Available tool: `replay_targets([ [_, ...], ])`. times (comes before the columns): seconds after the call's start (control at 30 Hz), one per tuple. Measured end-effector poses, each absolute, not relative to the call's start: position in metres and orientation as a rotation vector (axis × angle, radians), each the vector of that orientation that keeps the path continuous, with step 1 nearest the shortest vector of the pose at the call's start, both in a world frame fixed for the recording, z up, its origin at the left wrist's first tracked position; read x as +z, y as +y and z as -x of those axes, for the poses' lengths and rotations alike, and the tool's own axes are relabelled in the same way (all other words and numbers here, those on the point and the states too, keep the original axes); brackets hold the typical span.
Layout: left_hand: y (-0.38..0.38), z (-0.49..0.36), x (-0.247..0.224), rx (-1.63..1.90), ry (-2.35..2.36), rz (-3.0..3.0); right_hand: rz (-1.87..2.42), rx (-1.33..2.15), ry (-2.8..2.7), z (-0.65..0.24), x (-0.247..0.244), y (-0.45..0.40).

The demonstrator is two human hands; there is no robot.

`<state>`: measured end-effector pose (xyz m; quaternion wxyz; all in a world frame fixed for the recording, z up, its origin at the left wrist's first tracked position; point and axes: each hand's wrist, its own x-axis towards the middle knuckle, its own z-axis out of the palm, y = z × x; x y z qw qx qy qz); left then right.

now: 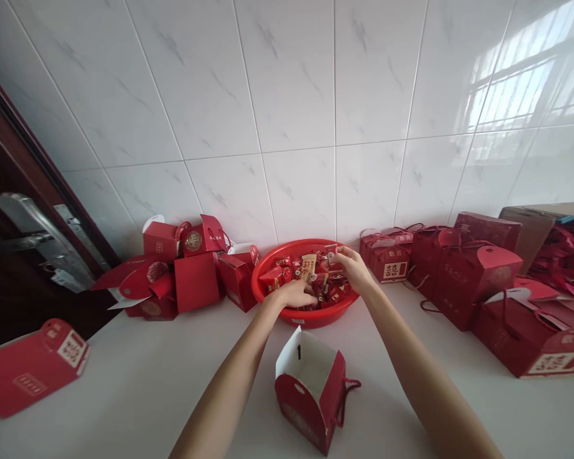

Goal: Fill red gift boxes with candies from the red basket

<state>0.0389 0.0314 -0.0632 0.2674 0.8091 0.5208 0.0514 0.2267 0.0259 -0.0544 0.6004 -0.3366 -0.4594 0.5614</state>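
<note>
A red plastic basket [300, 320] stands against the wall, filled with wrapped candies [283, 274] in red and gold. My left hand [297, 294] reaches over its near rim, its fingers spread on the candies and their tips partly hidden among them. At the basket's right side, my right hand [352, 265] pinches a small red-and-white candy packet [331, 251] between thumb and fingers. Between my forearms sits a red gift box [310, 392] with its top open and a pale inside. A red cord handle hangs at its right side.
Several red gift boxes [197, 284] are heaped left of the basket, and more boxes [476, 280] stand at the right. One box [29, 376] lies at the left table edge. A cardboard carton [526, 233] is far right. A door handle [29, 220] juts out left.
</note>
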Motion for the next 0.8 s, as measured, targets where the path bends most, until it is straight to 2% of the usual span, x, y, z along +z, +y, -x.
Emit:
replay_targets([
  [0.17,0.0309,-0.0396,-0.0602,0.005,1.343,-2.219,0.804,1.282,-1.084,-0.2258,-0.0519,0.0253],
  [0.27,0.0281,-0.0389,-0.0573,0.044,1.264,-2.246,0.828,1.273,-1.08,-0.2252,-0.0509,0.025],
  [0.53,0.0265,-0.0349,-0.0578,0.909,1.106,-2.064,0.841,1.284,-1.083,-0.2258,-0.051,0.0242],
  [0.8,0.0317,-0.0326,-0.0624,1.188,1.049,-1.9,0.82,1.322,-1.138,-0.2253,-0.0509,0.0234],
])
